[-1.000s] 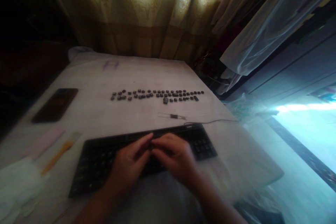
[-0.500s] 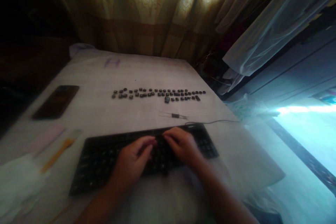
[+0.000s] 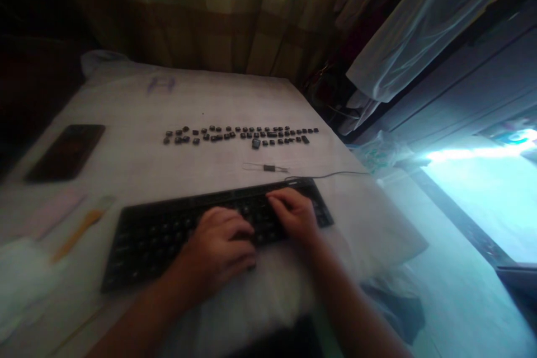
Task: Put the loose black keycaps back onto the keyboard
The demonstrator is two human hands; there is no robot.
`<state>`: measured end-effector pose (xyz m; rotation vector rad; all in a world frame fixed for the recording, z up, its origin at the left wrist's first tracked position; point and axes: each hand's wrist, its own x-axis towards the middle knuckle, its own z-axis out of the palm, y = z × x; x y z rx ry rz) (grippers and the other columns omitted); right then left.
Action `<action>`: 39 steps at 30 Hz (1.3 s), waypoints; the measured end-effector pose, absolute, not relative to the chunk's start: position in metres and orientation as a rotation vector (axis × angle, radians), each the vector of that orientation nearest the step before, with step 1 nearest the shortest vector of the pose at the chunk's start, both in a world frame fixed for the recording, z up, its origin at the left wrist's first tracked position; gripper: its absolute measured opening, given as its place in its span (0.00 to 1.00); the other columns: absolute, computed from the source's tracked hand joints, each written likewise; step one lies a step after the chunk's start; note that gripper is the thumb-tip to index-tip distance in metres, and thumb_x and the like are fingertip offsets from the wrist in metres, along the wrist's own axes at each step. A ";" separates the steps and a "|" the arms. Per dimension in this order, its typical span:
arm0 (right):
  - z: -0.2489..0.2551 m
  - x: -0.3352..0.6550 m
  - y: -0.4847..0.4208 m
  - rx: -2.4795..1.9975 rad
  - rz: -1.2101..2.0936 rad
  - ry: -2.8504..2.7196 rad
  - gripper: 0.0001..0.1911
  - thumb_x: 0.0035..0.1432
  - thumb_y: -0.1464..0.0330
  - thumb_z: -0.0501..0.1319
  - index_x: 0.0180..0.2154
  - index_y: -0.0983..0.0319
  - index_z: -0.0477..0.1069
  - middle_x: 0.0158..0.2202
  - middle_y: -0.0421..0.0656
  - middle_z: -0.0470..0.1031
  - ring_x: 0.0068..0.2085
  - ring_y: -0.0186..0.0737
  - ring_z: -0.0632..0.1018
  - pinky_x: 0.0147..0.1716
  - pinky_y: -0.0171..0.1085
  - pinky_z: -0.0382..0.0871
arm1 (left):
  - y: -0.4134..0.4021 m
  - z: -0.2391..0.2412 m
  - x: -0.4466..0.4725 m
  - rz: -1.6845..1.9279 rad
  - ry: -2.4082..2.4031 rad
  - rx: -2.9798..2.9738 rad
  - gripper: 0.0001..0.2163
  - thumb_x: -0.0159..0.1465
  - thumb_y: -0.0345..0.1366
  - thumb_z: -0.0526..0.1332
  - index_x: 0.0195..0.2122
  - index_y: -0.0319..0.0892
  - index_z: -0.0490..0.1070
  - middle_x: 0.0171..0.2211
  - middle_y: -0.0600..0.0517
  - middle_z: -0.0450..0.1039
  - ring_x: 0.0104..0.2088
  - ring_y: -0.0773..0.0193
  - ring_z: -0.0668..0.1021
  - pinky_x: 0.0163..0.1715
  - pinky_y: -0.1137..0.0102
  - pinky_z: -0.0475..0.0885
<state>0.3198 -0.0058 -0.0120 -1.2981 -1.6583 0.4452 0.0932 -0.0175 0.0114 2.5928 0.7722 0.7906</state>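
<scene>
A black keyboard (image 3: 153, 235) lies at a slant on the white-covered table, with keys still in many places. My left hand (image 3: 220, 240) is curled over its front middle, fingertips closing at the front edge on a small black piece that looks like a keycap (image 3: 251, 266). Whether this piece is lifted is unclear. My right hand (image 3: 296, 213) rests on the right part of the keyboard, thumb and fingers drawn together; anything between them is hidden. Beyond the keyboard, loose black keycaps (image 3: 255, 144) lie in rough rows. Tweezers (image 3: 269, 168), or a similar thin two-pronged tool, lie between them.
A dark phone (image 3: 67, 152) lies at the left. Nearer are a pink block (image 3: 54, 212), an orange-handled brush-like tool (image 3: 79, 234) and white crumpled material (image 3: 25, 285). The keyboard cable (image 3: 335, 174) runs off rightward. A curtain (image 3: 201, 22) hangs behind the table.
My left hand has moved from the keyboard's middle toward its front edge, to the small black piece. The two hands are farther apart. The whole view has shifted a little.
</scene>
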 end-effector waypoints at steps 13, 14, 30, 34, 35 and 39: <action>-0.012 0.321 -0.010 -1.175 0.368 -1.649 0.08 0.59 0.73 0.60 0.34 0.59 0.78 0.31 0.43 0.80 0.34 0.39 0.80 0.36 0.37 0.75 | -0.034 -0.005 0.097 0.699 0.882 2.509 0.07 0.62 0.37 0.63 0.41 0.51 0.77 0.51 0.51 0.75 0.56 0.53 0.71 0.59 0.52 0.59; -0.011 0.321 -0.011 -1.154 0.348 -1.657 0.08 0.59 0.73 0.60 0.34 0.59 0.78 0.31 0.43 0.80 0.34 0.39 0.80 0.36 0.37 0.75 | -0.033 -0.002 0.096 0.770 0.936 2.398 0.08 0.62 0.37 0.63 0.42 0.51 0.77 0.48 0.51 0.76 0.53 0.55 0.74 0.56 0.55 0.64; 0.002 0.309 -0.030 -0.908 0.224 -1.789 0.14 0.59 0.70 0.62 0.47 0.57 0.75 0.42 0.47 0.77 0.43 0.43 0.78 0.41 0.42 0.76 | -0.026 0.019 0.132 0.829 1.083 0.957 0.18 0.52 0.47 0.69 0.40 0.42 0.75 0.30 0.51 0.76 0.28 0.67 0.74 0.27 0.72 0.67; 0.003 0.309 -0.031 -0.930 0.232 -1.788 0.13 0.59 0.69 0.63 0.46 0.56 0.76 0.42 0.46 0.76 0.43 0.43 0.78 0.42 0.42 0.76 | -0.025 0.023 0.133 0.782 1.111 1.043 0.18 0.52 0.47 0.67 0.40 0.42 0.76 0.27 0.53 0.74 0.25 0.68 0.70 0.26 0.72 0.66; 0.003 0.309 -0.031 -0.935 0.232 -1.786 0.13 0.59 0.69 0.63 0.46 0.56 0.76 0.43 0.46 0.76 0.43 0.43 0.78 0.41 0.42 0.76 | -0.024 0.024 0.133 0.773 1.116 1.062 0.18 0.53 0.47 0.67 0.41 0.42 0.76 0.26 0.54 0.73 0.24 0.69 0.70 0.26 0.72 0.65; 0.003 0.307 -0.030 -0.913 0.239 -1.788 0.12 0.59 0.70 0.63 0.46 0.57 0.76 0.42 0.46 0.77 0.42 0.42 0.78 0.41 0.41 0.76 | -0.023 0.026 0.134 0.761 1.110 1.053 0.19 0.53 0.47 0.67 0.41 0.42 0.73 0.24 0.57 0.71 0.22 0.71 0.68 0.25 0.73 0.64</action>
